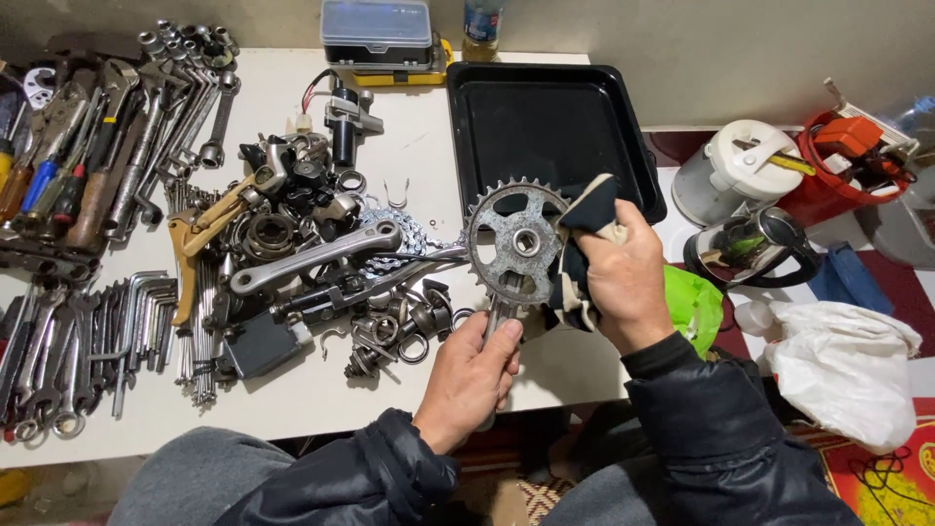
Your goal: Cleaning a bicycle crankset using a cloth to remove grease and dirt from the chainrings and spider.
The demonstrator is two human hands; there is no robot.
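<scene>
Gripping the crank arm (495, 317) firmly, the left hand (470, 380) should steady the chainring (514, 244) while the right hand (623, 278) presses the cloth (584, 209).

Both forearms, in dark padded sleeves, rise from the lower edge and converge on the toothed chainring (516, 241). The left hand (470, 378) sits just below it, fingers curled closed around the crank arm, thumb laid upward along it. The right hand (623, 282) is just right of the chainring, fist clenched on a dark cloth (584, 219) pressed against its rim.
</scene>
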